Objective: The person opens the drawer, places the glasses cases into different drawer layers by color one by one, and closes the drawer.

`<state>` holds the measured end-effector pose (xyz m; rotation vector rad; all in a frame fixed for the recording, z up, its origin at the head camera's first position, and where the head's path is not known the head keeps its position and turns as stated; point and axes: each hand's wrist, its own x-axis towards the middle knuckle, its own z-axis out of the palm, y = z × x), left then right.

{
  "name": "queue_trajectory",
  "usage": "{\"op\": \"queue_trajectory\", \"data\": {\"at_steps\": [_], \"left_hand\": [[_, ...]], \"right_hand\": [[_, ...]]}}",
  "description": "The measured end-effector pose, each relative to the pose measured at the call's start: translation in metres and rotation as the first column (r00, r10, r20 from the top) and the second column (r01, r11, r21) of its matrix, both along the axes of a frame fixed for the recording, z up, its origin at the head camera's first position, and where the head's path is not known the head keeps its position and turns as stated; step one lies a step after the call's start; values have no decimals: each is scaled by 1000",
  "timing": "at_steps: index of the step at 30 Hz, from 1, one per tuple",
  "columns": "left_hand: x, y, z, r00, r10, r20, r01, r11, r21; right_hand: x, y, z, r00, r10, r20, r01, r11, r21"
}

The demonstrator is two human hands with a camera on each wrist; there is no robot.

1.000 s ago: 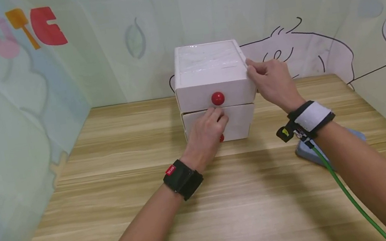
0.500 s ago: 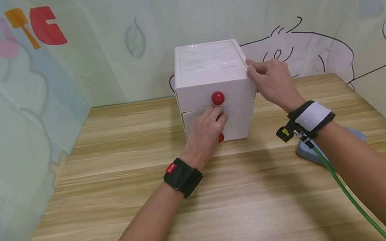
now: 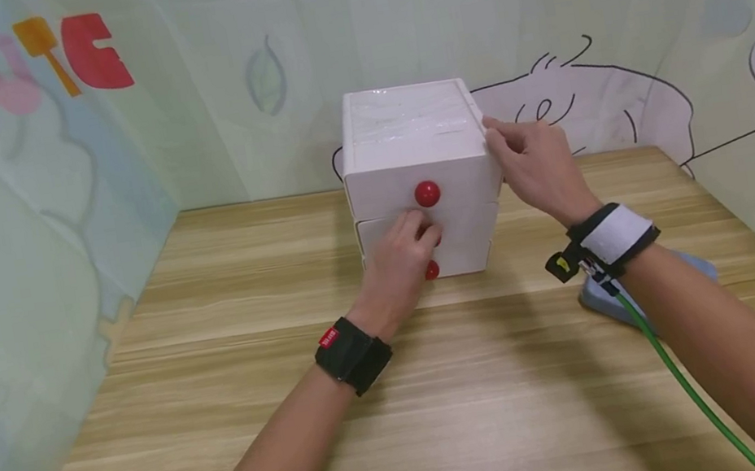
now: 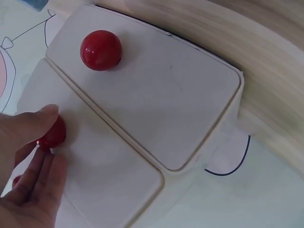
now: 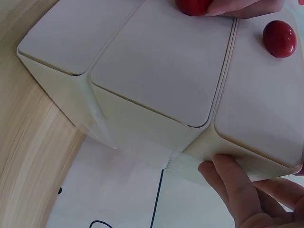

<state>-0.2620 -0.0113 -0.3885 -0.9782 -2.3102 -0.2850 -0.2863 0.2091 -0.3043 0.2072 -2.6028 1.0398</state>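
A small white drawer cabinet [image 3: 410,125] stands against the back wall, its drawers stacked and each fitted with a round red knob. In the head view my left hand [image 3: 398,253] is at the middle drawer [image 3: 469,233], partly covering its knob. Thumb and fingers pinch that red knob [image 4: 56,133] in the left wrist view. The top drawer's knob [image 3: 427,194] and the bottom one [image 3: 431,270] are untouched. My right hand [image 3: 535,161] holds the cabinet's upper right edge. Seen from the right wrist, its fingers [image 5: 235,185] lie against the cabinet's side wall.
A blue-grey flat object [image 3: 606,298] lies on the wooden table [image 3: 234,456], partly hidden under the right forearm. A green cable [image 3: 673,370] runs from the right wrist strap. Printed cloth walls [image 3: 192,92] enclose the table's back and sides.
A dark gap above the middle drawer has gone, so the drawer now sits further in. My left hand has slipped slightly, showing part of its knob. The right hand stays in place.
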Motion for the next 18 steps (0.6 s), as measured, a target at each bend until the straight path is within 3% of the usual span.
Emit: {"op": "queue_trajectory", "data": {"at_steps": [3, 10, 14, 18], "left_hand": [[2, -9, 1, 1000, -3, 12, 2, 998, 59], [3, -35, 0, 997, 60, 52, -68, 979, 190], [1, -47, 0, 989, 104, 103, -128, 955, 269], [-2, -54, 0, 970, 153, 189, -210, 921, 328]], "right_hand": [[3, -2, -2, 1000, -12, -10, 12, 1000, 13], [16, -8, -11, 994, -11, -110, 15, 999, 39], [24, -11, -17, 987, 14, -162, -2, 997, 72], [32, -15, -23, 982, -14, -189, 34, 994, 100]]}}
